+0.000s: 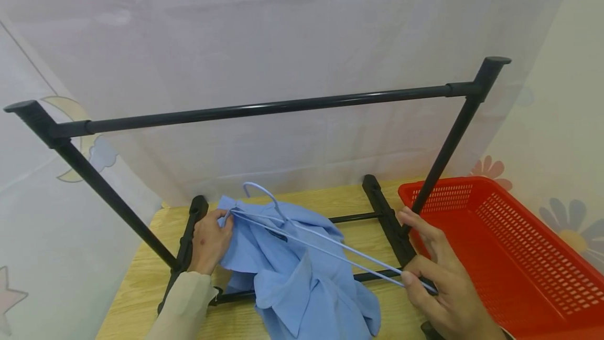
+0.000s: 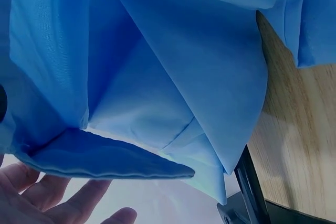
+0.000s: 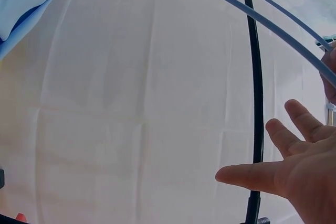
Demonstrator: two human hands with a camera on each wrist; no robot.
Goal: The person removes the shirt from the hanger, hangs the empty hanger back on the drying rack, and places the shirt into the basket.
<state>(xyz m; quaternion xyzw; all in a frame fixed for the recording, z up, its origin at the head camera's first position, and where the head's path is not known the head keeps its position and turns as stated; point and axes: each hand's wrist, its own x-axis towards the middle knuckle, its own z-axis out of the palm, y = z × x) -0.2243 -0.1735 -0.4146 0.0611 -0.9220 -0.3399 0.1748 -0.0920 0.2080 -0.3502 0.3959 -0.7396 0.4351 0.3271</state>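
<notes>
Pale tabletop (image 1: 127, 293) bears a blue shirt (image 1: 325, 300) near centre, left hand (image 1: 211, 243) pinching its far left edge, right hand (image 1: 441, 282) the right end of a hanger (image 1: 346, 249), seemingly mid-fitting, which next calls for easing that end inside.

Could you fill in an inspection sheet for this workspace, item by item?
Surface: wood-grain tabletop, with a black rack on it.
Job's things: blue shirt, crumpled, over the rack's lower bars; light blue hanger, its right end outside the shirt.
Clutter: red basket at the right, with perforated sides.
Hands: left hand holds the shirt's edge by the hanger's left end; right hand pinches the hanger's right end.
Cables: nothing seen.
Surroundings: pale sheet behind the rack; flower print on the right wall, star print at left.
</notes>
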